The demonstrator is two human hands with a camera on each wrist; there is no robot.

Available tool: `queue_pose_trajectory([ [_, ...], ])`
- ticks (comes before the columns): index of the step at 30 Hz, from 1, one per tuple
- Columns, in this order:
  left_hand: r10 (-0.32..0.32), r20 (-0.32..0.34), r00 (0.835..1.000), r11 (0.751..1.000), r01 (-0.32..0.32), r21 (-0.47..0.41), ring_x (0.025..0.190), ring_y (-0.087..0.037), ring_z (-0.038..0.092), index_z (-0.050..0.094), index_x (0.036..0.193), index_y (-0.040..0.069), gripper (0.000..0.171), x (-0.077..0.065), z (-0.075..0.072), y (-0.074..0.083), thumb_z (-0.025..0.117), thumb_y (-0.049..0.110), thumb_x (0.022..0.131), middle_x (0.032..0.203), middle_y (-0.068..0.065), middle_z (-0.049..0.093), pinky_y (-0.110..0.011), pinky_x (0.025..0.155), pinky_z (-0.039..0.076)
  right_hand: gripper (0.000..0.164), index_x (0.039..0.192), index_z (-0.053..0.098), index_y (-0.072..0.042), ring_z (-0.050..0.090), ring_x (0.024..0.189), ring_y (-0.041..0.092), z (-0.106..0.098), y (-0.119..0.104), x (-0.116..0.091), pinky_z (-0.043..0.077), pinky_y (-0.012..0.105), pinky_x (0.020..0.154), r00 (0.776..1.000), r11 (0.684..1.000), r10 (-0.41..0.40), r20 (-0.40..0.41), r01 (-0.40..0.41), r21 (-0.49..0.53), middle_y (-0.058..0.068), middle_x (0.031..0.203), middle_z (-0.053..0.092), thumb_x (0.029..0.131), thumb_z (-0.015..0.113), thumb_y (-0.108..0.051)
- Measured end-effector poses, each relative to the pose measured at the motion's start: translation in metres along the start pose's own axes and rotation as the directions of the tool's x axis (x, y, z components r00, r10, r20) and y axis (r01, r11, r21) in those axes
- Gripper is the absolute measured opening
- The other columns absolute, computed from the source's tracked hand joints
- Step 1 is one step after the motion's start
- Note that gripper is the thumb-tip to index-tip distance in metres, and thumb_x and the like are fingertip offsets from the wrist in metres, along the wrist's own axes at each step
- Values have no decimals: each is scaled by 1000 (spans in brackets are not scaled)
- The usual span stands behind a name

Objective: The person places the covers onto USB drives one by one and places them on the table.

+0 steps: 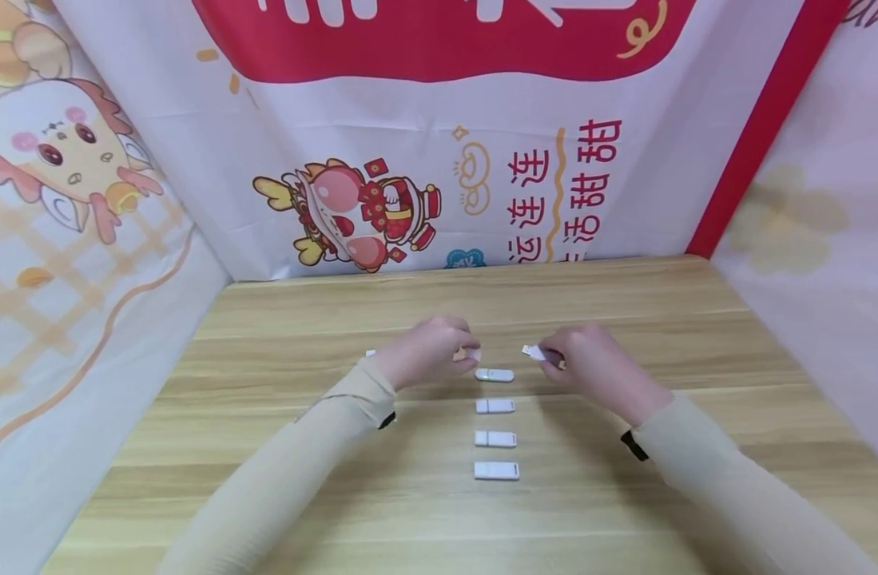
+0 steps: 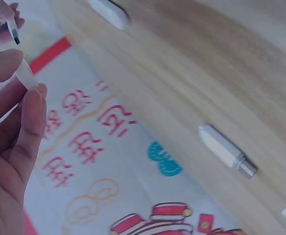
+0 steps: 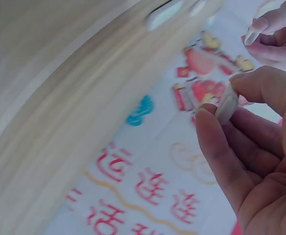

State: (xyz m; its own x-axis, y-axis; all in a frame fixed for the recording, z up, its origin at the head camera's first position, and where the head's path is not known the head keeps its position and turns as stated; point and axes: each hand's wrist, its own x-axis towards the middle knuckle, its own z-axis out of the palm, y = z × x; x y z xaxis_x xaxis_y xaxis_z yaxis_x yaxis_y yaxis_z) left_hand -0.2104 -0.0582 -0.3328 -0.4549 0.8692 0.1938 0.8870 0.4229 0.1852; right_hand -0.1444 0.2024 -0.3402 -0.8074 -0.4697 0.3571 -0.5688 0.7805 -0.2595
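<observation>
Above the wooden table, my left hand (image 1: 430, 350) pinches a small white cap (image 2: 26, 74) between thumb and fingertips. Facing it, a short gap away, my right hand (image 1: 589, 359) pinches a white USB stick (image 1: 536, 352) whose plug end points left, toward the cap. In the right wrist view the body of that stick (image 3: 227, 104) shows between thumb and finger. Just below the hands lies a rounded white USB stick (image 1: 494, 374), the farthest of a column of several capped sticks. An uncapped USB stick (image 2: 226, 149) with a bare metal plug lies on the table in the left wrist view.
The column runs toward me, with its nearest white stick (image 1: 496, 470) at the front. A white piece (image 1: 370, 352) is partly hidden behind the left wrist. Printed cloth (image 1: 410, 104) hangs behind the wooden table (image 1: 302, 511) and on both sides.
</observation>
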Motion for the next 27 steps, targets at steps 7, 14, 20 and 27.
queue_pose_trajectory([
  [7, 104, -117, 988, 994, -101, 33, 86, -13, 66, 76, 101, 5, 17, -30, -11, 29, 77, 16, 87, 94, -3, 70, -22, 80, 55, 22, 92, 77, -4, 65, 68, 8, -10, -34, -14, 56, 21, 62, 978, 983, -185, -94, 184, -28, 2, 80, 71, 74, 87, -8],
  [14, 179, -229, 957, 983, -167, 72, 88, -15, 63, 76, 102, 4, 24, -50, -14, 51, 81, 18, 84, 96, -5, 69, -21, 80, 54, 28, 93, 75, -1, 67, 74, 15, -12, -56, -26, 58, 25, 63, 930, 949, -314, -192, 306, -70, 6, 85, 71, 69, 89, -6],
  [20, 228, -305, 924, 971, -193, 141, 87, -15, 63, 75, 99, 4, 22, -56, -16, 71, 82, 17, 83, 93, -4, 68, -22, 81, 53, 36, 96, 74, 0, 67, 76, 18, -15, -71, -35, 58, 28, 66, 878, 915, -401, -260, 395, -77, 7, 89, 70, 64, 89, -2],
  [27, 255, -328, 910, 960, -199, 196, 87, -15, 61, 74, 100, 3, 25, -61, -20, 89, 83, 18, 82, 95, -5, 67, -18, 80, 53, 43, 101, 73, 1, 68, 78, 19, -17, -81, -41, 59, 29, 69, 860, 900, -434, -270, 428, -82, 7, 91, 70, 61, 91, -1],
])
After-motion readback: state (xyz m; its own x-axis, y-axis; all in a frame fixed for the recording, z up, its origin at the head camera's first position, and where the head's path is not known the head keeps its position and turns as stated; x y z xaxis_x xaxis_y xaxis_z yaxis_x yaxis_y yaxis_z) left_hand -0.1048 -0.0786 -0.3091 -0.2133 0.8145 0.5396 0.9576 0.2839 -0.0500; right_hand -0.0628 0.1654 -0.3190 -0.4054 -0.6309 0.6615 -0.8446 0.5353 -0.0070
